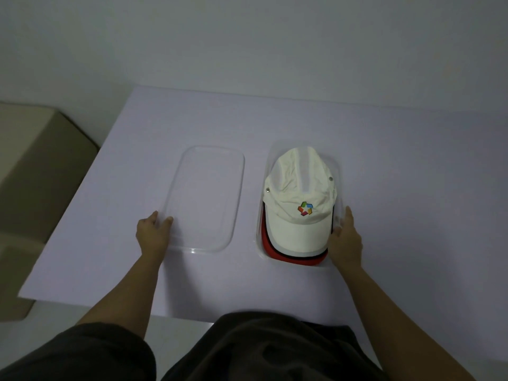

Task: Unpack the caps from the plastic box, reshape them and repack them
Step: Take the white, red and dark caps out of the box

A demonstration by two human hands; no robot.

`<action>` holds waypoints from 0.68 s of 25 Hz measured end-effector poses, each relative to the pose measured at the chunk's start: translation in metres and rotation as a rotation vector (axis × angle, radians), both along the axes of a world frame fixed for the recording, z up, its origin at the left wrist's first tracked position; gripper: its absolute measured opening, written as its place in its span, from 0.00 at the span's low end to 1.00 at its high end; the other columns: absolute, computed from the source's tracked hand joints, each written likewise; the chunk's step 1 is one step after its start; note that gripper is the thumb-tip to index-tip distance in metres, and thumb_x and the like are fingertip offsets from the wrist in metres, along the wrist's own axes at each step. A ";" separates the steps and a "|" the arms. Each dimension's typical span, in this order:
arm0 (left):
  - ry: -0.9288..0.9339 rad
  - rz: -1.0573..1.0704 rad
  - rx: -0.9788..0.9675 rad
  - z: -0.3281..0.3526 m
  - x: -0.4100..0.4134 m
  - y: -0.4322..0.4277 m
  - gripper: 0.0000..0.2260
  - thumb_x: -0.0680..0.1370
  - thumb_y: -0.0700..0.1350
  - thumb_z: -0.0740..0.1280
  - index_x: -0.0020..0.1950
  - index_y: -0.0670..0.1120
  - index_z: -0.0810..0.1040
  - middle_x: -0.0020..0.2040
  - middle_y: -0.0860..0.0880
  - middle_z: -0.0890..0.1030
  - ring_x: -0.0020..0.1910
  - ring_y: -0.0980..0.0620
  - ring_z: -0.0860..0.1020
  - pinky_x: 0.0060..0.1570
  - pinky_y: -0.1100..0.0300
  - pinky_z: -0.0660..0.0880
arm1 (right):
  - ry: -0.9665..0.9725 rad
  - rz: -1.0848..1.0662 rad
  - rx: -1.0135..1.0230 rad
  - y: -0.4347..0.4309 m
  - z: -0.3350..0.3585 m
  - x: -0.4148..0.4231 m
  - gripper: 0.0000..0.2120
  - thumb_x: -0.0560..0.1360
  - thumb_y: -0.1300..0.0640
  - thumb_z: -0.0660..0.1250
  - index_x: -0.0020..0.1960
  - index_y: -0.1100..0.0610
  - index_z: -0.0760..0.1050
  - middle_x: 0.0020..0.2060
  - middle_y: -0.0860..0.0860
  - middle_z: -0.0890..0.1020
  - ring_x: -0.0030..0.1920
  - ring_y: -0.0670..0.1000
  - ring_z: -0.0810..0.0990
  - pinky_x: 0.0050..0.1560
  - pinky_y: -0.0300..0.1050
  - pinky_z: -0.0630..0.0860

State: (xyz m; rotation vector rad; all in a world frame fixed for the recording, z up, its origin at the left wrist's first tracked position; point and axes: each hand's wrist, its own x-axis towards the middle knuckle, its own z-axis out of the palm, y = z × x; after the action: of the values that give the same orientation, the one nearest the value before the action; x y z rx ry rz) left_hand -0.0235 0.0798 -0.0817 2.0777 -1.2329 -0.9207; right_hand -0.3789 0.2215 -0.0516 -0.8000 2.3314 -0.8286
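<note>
Looking down at the white table [384, 149], I had both bare arms stretched forward over it. My left hand [152, 232] rested at the near-left corner of the clear plastic lid [206, 199], which lay flat on the tabletop, well apart from the box; the fingers [165, 222] were spread and touching the lid's rim, unclenched, and whether they actually pinched the rim could not be told. My right hand [345, 240] lay flat against the right wall of the clear plastic box [339, 171], fingers extended and relaxed, pressing the side rather than gripping it. The box stood to the right of the lid, its long axis running away from me. Inside it the caps were stacked, brims towards me: a cream cap [299, 193] on top, bearing a multicoloured logo [305, 209] on its front panel and small metal eyelets on the crown, its brim edged in grey. Beneath it, only the brim edge of a red cap [277, 253] showed at the near end of the box, with a thin dark band between the two. A beige box-like object [41, 160] stood off the table's left edge.
</note>
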 end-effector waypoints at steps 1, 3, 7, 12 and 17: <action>-0.018 -0.001 0.003 -0.003 -0.001 0.000 0.25 0.77 0.46 0.67 0.70 0.36 0.68 0.68 0.36 0.71 0.66 0.37 0.70 0.67 0.48 0.66 | -0.008 0.001 -0.007 0.000 -0.001 0.000 0.28 0.80 0.63 0.53 0.77 0.55 0.49 0.72 0.59 0.66 0.69 0.61 0.68 0.66 0.52 0.66; -0.048 0.004 0.007 -0.007 -0.002 0.000 0.23 0.78 0.44 0.66 0.69 0.35 0.68 0.66 0.34 0.70 0.65 0.36 0.70 0.67 0.48 0.65 | 0.037 0.009 -0.013 0.000 -0.003 0.001 0.28 0.80 0.59 0.55 0.77 0.57 0.49 0.74 0.58 0.62 0.72 0.59 0.64 0.69 0.53 0.63; -0.156 0.003 -0.041 -0.004 -0.018 0.004 0.25 0.79 0.42 0.63 0.72 0.32 0.62 0.69 0.31 0.65 0.68 0.33 0.64 0.68 0.46 0.62 | 0.291 0.074 -0.079 -0.005 0.000 0.003 0.25 0.79 0.53 0.59 0.73 0.59 0.61 0.74 0.58 0.61 0.75 0.58 0.58 0.72 0.57 0.60; -0.036 -0.296 -0.199 0.028 -0.106 0.024 0.24 0.80 0.43 0.60 0.73 0.35 0.61 0.73 0.36 0.65 0.72 0.40 0.63 0.72 0.53 0.58 | 0.314 0.202 -0.102 -0.029 0.006 -0.001 0.23 0.79 0.47 0.60 0.68 0.60 0.70 0.72 0.59 0.67 0.75 0.60 0.57 0.73 0.56 0.55; 0.139 -0.501 0.049 0.037 -0.181 0.061 0.24 0.83 0.52 0.49 0.76 0.42 0.57 0.73 0.43 0.67 0.70 0.43 0.68 0.66 0.57 0.64 | 0.248 0.229 -0.015 -0.045 0.006 -0.009 0.32 0.76 0.41 0.59 0.70 0.62 0.65 0.71 0.59 0.68 0.75 0.60 0.56 0.74 0.54 0.51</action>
State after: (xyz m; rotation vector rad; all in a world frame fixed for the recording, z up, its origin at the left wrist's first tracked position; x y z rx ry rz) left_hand -0.2048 0.1408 -0.0449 1.7284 -1.7039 -1.2995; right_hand -0.3875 0.1769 -0.0460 -1.2098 2.3851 -0.6808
